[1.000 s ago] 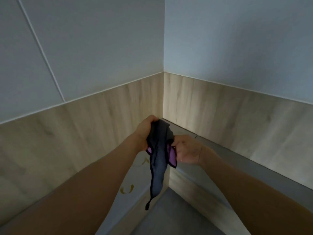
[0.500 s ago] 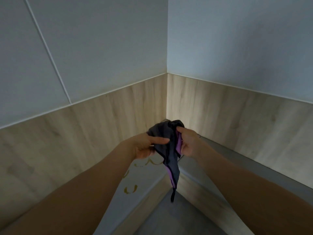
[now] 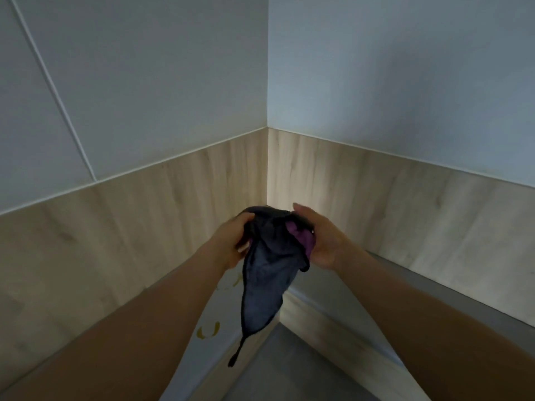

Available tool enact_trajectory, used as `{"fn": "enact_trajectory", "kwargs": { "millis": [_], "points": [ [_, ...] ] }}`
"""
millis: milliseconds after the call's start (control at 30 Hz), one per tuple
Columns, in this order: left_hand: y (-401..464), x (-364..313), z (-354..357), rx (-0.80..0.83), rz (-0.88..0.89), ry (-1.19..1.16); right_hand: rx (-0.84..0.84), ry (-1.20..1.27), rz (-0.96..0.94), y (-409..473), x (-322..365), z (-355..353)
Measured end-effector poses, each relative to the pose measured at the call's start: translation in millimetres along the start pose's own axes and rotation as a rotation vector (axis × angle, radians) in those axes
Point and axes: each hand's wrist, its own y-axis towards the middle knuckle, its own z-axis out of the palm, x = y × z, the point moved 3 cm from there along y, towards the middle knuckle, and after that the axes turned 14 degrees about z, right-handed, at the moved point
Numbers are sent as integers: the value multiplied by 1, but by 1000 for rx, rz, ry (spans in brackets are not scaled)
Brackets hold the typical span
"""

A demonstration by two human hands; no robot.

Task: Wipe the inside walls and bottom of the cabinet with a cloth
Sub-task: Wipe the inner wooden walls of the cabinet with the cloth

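Both hands meet at the centre of the frame, each with its grip closed on the same dark cloth (image 3: 269,267). The left hand (image 3: 231,241) holds the cloth's left side, fingers curled round the bunched upper edge with the thumb lying along the top. The right hand (image 3: 324,238) holds the right side, its palm turned towards the camera and its fingers wrapped behind the fabric, where a purple patch of the cloth shows against the palm. The bunched top of the cloth sits between the two hands; the rest hangs below them as a loose, tapering fold, ending in a thin dark strip that dangles towards the lower centre of the frame. Both bare forearms run in from the lower corners. Behind the hands, two light wood-grain panels (image 3: 150,215) meet in an inside corner at mid-frame, with pale grey-white walls (image 3: 162,82) above them filling the upper half. Below the panels, a narrow grey ledge (image 3: 434,293) runs along the right, and a pale surface with yellow markings (image 3: 208,332) lies under the left forearm. The cloth touches none of these surfaces.
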Motion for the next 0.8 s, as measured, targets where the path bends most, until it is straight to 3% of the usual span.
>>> {"fn": "enact_trajectory", "kwargs": {
  "millis": [67,167,300,400,567,667,733,800],
  "points": [
    [2,3,5,75,20,51,-73,-153,-31,2,0,-1],
    [9,6,6,116,24,146,-376,-358,-116,4,7,-12],
    [15,-2,2,186,-39,255,-593,-599,-102,12,16,-26],
    [9,-14,5,280,-59,342,-744,-633,-66,16,20,-39],
    [21,-21,-11,216,17,425,-661,-111,-45,18,18,-42],
    [25,-25,-24,215,67,478,-480,97,-66,9,21,-27],
    [31,-28,-34,208,146,652,-378,19,-74,3,23,-13],
    [33,-34,-38,182,259,850,-434,-176,-88,4,23,-6]
  ]
}}
